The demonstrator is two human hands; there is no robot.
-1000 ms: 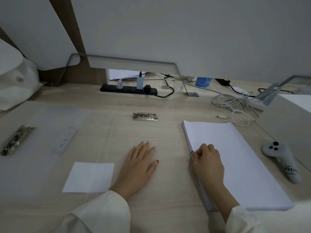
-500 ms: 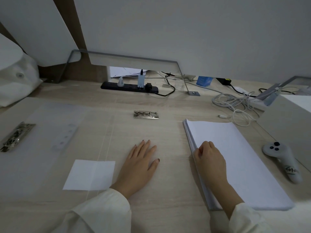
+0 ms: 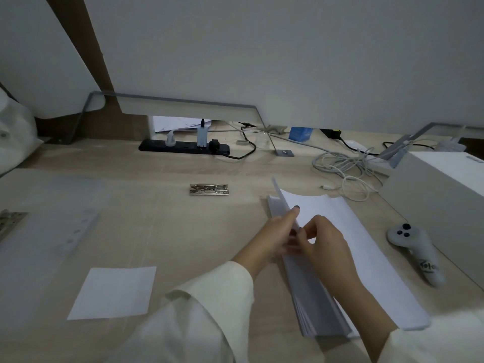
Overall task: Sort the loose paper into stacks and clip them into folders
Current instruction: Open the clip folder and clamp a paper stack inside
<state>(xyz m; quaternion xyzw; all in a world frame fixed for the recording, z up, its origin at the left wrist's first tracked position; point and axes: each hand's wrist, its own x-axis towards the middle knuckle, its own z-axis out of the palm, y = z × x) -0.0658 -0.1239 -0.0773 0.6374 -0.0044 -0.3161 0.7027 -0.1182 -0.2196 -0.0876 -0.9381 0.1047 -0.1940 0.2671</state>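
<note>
A thick stack of white paper (image 3: pixel 372 260) lies on the desk at the right. Its left edge is lifted, with the top sheets tilted up. My left hand (image 3: pixel 275 231) and my right hand (image 3: pixel 324 244) meet at that lifted edge, both with fingers pinched on the raised sheets. A single small white sheet (image 3: pixel 112 292) lies flat at the lower left. A metal folder clip (image 3: pixel 209 189) sits in the middle of the desk. A clear plastic folder (image 3: pixel 52 218) lies open at the left, with a second metal clip (image 3: pixel 10 222) at its left edge.
A grey hand controller (image 3: pixel 416 250) lies right of the stack. Behind are a black power strip (image 3: pixel 183 148), tangled white cables (image 3: pixel 345 169) and a grey box (image 3: pixel 440 184) at the right edge. A white bag (image 3: pixel 15 137) sits far left.
My left hand has left the desk where it lay flat and moved right to the stack. The stack's left edge has been lifted by both hands. The view has shifted slightly.
</note>
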